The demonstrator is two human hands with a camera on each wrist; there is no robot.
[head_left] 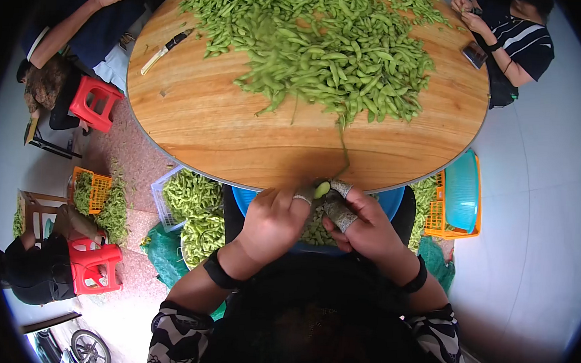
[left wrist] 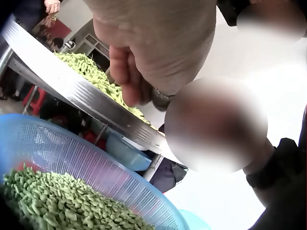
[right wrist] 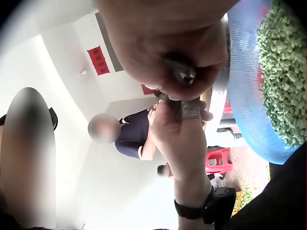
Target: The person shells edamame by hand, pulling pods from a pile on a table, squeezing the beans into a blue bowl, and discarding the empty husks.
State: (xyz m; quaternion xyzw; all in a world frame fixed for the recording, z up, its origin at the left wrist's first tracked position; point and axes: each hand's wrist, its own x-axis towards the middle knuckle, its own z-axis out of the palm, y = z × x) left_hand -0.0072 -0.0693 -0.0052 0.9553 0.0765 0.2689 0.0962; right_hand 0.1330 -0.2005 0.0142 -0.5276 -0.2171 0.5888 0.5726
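Note:
Above the table's near edge, my left hand [head_left: 271,223] pinches a green soybean pod [head_left: 322,189] between thumb and fingers, with tape round one finger. Close against it, my right hand [head_left: 370,233] has curled fingers, with grey tape wrapped round the thumb and a finger. A slim tool with a shiny metal end [right wrist: 186,75] shows inside the right palm; the rest of it is hidden by the fingers. Both hands meet over a blue mesh basket [left wrist: 144,191] of shelled green beans [left wrist: 62,199]. A large heap of soybean pods [head_left: 351,59] covers the far part of the round wooden table [head_left: 240,135].
A knife [head_left: 167,51] lies at the table's left, a phone [head_left: 474,54] at its right edge. Crates of pods [head_left: 196,196] stand on the floor at left; an orange crate [head_left: 438,210] stands at right. Other people sit around, near red stools [head_left: 96,266].

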